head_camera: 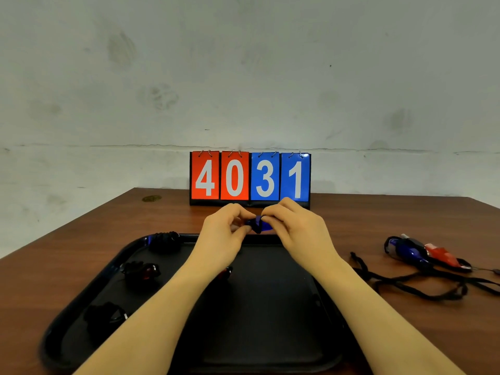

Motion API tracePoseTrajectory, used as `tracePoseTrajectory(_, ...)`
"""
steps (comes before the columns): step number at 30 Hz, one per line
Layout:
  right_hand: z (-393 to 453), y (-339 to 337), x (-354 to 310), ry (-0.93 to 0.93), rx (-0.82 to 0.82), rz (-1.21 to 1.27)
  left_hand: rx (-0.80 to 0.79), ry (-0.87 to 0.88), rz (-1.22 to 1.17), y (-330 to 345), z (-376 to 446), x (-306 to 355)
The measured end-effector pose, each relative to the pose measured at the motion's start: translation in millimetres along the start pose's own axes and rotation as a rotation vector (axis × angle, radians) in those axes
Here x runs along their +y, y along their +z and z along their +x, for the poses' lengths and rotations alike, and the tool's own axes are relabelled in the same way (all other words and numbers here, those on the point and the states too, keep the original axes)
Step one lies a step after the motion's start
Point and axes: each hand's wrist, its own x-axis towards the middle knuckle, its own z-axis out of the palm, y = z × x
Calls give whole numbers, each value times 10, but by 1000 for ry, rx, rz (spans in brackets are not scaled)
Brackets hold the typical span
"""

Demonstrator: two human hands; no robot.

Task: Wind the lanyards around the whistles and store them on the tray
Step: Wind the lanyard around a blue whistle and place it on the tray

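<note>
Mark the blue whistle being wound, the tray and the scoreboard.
blue whistle (pixel 264 226): head view, blue body showing between the two hands.
tray (pixel 140 242): head view, far left corner of the rim.
scoreboard (pixel 234 175): head view, red card with the 0.

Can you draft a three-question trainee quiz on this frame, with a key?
1. True or false: both hands hold the blue whistle above the far rim of the black tray.
2. Where do the unwound whistles lie? A) on the tray B) on the table right of the tray C) behind the scoreboard
3. Fill in: the scoreboard reads ____.

Key:
1. True; the left hand and right hand pinch it from either side.
2. B, with loose black lanyards trailing beside them.
3. 4031.
</note>
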Motion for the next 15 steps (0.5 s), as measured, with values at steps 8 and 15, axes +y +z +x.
tracePoseTrajectory(8,-1,-66,39,256,-79,269,-150,41,62,2,-24,34)
tracePoseTrajectory(15,11,-135,49,564,-32,713,-180,54,4,-26,-43,86)
